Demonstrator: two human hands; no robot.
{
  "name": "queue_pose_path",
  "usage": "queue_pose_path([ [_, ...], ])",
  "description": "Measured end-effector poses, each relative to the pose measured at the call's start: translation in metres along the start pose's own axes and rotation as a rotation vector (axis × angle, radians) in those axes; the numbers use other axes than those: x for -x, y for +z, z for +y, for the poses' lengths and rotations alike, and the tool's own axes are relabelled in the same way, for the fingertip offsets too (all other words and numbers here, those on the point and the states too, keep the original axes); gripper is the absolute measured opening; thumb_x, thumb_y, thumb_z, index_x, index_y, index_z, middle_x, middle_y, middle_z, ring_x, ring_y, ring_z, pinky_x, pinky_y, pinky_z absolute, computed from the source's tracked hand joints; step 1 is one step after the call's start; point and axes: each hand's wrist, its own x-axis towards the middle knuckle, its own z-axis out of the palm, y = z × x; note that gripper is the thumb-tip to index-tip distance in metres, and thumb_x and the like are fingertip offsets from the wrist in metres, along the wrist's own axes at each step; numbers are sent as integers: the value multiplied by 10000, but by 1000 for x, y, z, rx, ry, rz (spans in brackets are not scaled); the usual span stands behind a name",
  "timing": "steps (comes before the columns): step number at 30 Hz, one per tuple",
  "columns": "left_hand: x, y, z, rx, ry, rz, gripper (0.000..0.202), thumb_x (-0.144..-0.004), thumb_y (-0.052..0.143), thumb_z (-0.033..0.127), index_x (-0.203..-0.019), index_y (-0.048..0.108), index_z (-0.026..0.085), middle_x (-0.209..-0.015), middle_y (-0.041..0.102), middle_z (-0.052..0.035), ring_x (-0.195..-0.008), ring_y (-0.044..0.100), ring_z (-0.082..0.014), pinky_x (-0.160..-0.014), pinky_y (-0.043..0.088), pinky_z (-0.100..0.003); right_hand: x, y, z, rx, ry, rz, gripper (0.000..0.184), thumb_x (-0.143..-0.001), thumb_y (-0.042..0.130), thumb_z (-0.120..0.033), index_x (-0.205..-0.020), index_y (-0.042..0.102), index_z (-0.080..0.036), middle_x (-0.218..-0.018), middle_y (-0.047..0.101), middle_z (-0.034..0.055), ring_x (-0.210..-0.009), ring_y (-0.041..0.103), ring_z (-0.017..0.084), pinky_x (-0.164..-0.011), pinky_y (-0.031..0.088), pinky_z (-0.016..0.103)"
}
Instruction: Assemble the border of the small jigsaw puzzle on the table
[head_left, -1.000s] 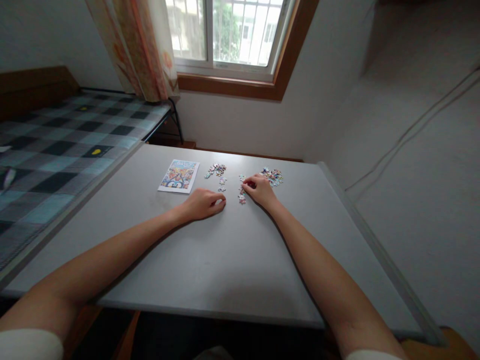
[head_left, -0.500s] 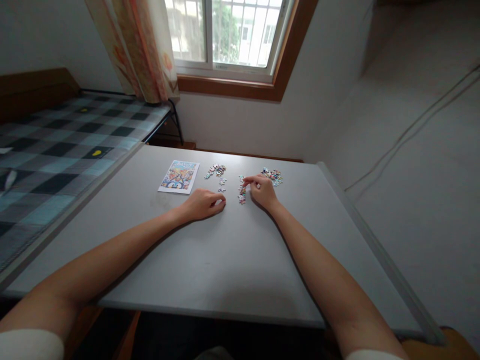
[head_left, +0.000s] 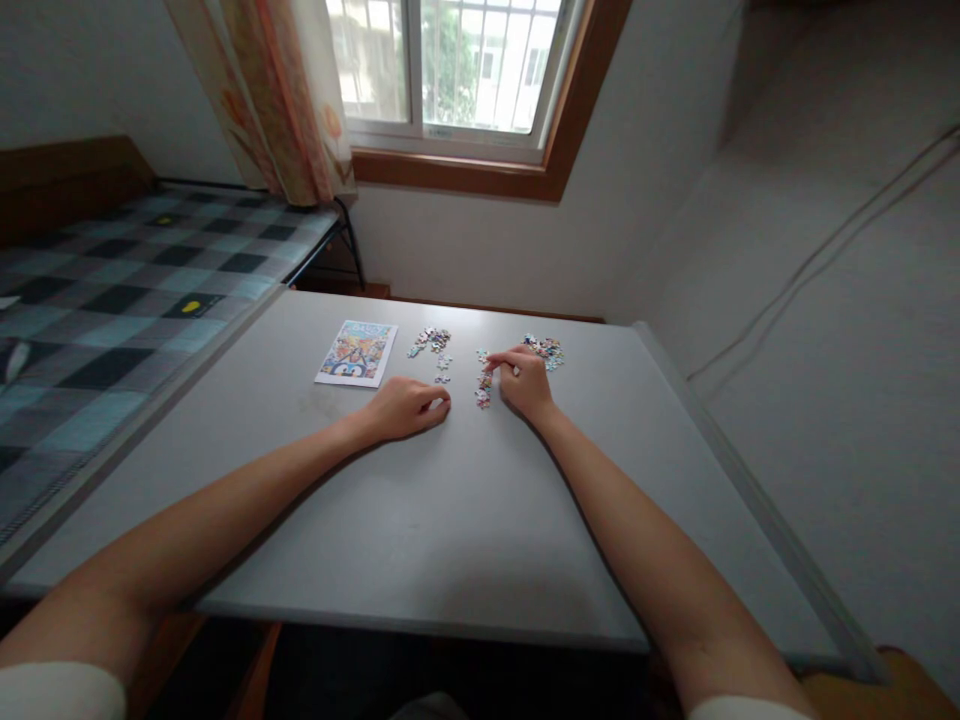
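My left hand (head_left: 406, 407) rests on the grey table (head_left: 450, 520) with its fingers curled in, nothing visible in it. My right hand (head_left: 520, 381) lies further back, its fingertips pinched together at a small strip of joined jigsaw pieces (head_left: 482, 385). A loose pile of pieces (head_left: 548, 349) sits just beyond the right hand. Another small cluster of pieces (head_left: 433, 342) lies beyond the left hand. A colourful picture card (head_left: 355, 352) lies flat to the left of that cluster.
A bed with a checked blue cover (head_left: 112, 300) runs along the table's left edge. A window (head_left: 450, 70) with a patterned curtain (head_left: 262, 100) is behind the table. A white wall (head_left: 825, 250) closes the right side.
My right hand's fingers have shifted slightly along the strip of joined pieces and closed into a pinch. My left hand has stayed where it was.
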Motion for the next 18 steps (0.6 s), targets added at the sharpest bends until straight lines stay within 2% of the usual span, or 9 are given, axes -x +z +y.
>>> queue_pose_path([
  [6,-1,0,1,3,-5,-4,262,-914,491,327,-885,714,194,-564,614,13,-505,547,-103,-540,328,-209,1,1,2,32,26,10,346,-716,476,-23,-741,764,-212,-668,711,17,-770,608,191,-815,496,327],
  [18,-1,-1,2,8,-18,-10,258,-904,489,325,-884,714,201,-554,603,17,-495,538,-103,-535,328,-212,0,2,-5,120,-12,-116,293,-700,514,-52,-649,748,-220,-688,706,27,-739,638,184,-808,492,332],
])
